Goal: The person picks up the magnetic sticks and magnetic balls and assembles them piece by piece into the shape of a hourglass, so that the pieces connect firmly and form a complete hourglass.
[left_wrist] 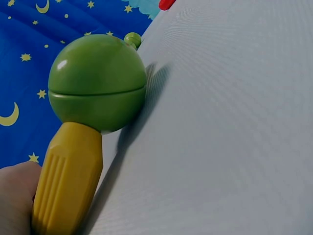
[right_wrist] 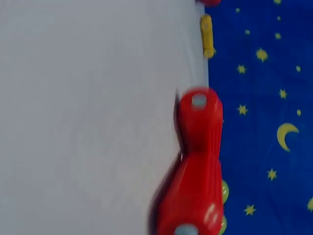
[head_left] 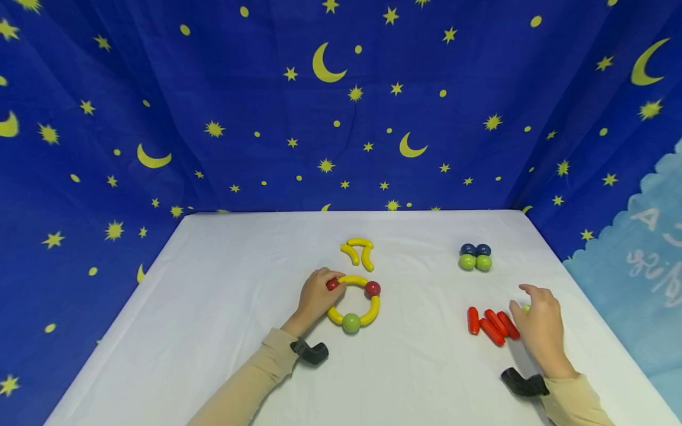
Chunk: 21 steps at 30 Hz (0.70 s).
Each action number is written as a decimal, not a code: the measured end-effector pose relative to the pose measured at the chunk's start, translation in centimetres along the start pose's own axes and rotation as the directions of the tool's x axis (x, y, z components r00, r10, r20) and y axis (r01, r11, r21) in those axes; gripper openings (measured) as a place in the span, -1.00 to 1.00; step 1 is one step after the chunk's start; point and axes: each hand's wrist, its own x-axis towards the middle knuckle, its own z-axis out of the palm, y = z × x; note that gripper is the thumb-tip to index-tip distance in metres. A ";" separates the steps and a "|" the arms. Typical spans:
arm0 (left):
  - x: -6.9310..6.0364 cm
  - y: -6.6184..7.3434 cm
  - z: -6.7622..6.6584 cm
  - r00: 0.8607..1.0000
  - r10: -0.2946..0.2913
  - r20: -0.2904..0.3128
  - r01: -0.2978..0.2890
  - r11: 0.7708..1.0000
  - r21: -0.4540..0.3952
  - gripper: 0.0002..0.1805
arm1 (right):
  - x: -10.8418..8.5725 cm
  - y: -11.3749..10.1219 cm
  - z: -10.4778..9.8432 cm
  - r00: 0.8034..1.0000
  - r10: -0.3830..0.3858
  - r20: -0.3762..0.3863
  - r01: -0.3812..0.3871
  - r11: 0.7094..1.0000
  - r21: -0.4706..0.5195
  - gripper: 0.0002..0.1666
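My left hand [head_left: 318,297] pinches a red ball [head_left: 333,284] at the upper left of a ring lying on the white table. Curved yellow rods [head_left: 375,310], a second red ball [head_left: 373,289] and a green ball [head_left: 351,323] make up the rest of that ring. The left wrist view shows the green ball [left_wrist: 98,81] touching the end of a yellow rod [left_wrist: 68,178] up close. Over to the right, my right hand [head_left: 540,324] has thumb and fingers spread apart beside several short red rods [head_left: 492,332]. Something light green [head_left: 526,309] shows partly behind that hand, mostly hidden.
Three loose curved yellow rods [head_left: 360,242] lie beyond the ring. Two dark blue balls [head_left: 468,250] and two light green balls [head_left: 483,262] sit grouped at the back right. A blue star-patterned cloth [head_left: 277,106] hangs behind the white table [head_left: 240,266] and along its sides.
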 end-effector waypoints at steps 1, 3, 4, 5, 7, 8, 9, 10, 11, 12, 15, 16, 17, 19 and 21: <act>0.0 0.0 0.0 1.000 -0.002 0.004 0.002 1.000 -0.004 -0.73 | 0.1 0.4 -0.2 0.999 0.021 0.030 -0.021 1.000 -0.023 -0.57; -0.1 0.0 0.0 1.000 -0.008 0.012 0.008 1.000 -0.002 -0.73 | 0.2 1.2 -0.3 0.996 0.051 0.078 -0.047 0.997 -0.055 -0.53; -0.1 0.0 0.0 1.000 -0.013 0.016 0.013 1.000 0.000 -0.73 | 0.3 1.5 -0.3 0.994 0.059 0.092 -0.054 0.997 -0.058 -0.52; -0.1 0.1 0.0 1.000 -0.020 0.020 0.020 1.000 0.002 -0.72 | 0.3 1.8 -0.2 0.993 0.059 0.100 -0.053 0.997 -0.057 -0.52; 0.0 0.1 0.0 0.999 -0.034 0.025 0.034 0.999 0.008 -0.72 | 0.5 2.2 -0.1 0.994 0.041 0.100 -0.037 0.998 -0.044 -0.53; 0.0 0.1 0.1 0.999 -0.039 0.027 0.038 0.999 0.013 -0.73 | 0.5 2.4 0.0 0.996 0.028 0.088 -0.025 0.999 -0.034 -0.53; 0.0 0.0 0.2 0.999 -0.041 0.027 0.041 0.999 0.015 -0.73 | 0.6 2.4 0.1 0.997 0.015 0.074 -0.013 1.000 -0.021 -0.53; 0.0 0.0 0.2 0.999 -0.043 0.028 0.043 0.999 0.017 -0.73 | 0.6 2.5 0.1 0.998 0.004 0.061 -0.004 1.000 -0.012 -0.54; 0.0 0.0 0.3 0.999 -0.044 0.028 0.043 0.999 0.018 -0.73 | 0.7 2.4 0.1 0.999 -0.003 0.050 0.003 1.000 -0.003 -0.55; 0.0 -0.1 0.3 0.999 -0.041 0.027 0.041 0.999 0.019 -0.73 | 0.8 2.2 0.0 0.999 -0.004 0.045 0.004 1.000 0.005 -0.55; 0.0 -0.1 0.3 0.999 -0.038 0.024 0.038 0.999 0.036 -0.73 | 1.2 1.0 -0.1 1.000 -0.009 0.018 0.008 0.999 0.031 -0.57; 0.0 -0.1 0.2 0.999 -0.039 0.022 0.038 0.998 0.044 -0.73 | 1.4 0.5 -0.1 1.000 -0.015 0.016 0.014 0.999 0.041 -0.57; -0.1 0.0 0.2 0.999 -0.039 0.018 0.038 0.998 0.053 -0.73 | 1.5 -0.1 0.0 1.000 -0.023 0.020 0.022 0.998 0.060 -0.56; -0.1 0.1 0.1 0.999 -0.043 0.005 0.042 0.997 0.070 -0.74 | 1.8 -1.3 0.5 0.998 -0.057 0.014 0.055 0.993 0.106 -0.56; -0.2 0.2 0.1 0.999 -0.047 -0.008 0.048 0.995 0.083 -0.75 | 2.1 -2.4 1.3 0.995 -0.099 0.002 0.097 0.980 0.175 -0.55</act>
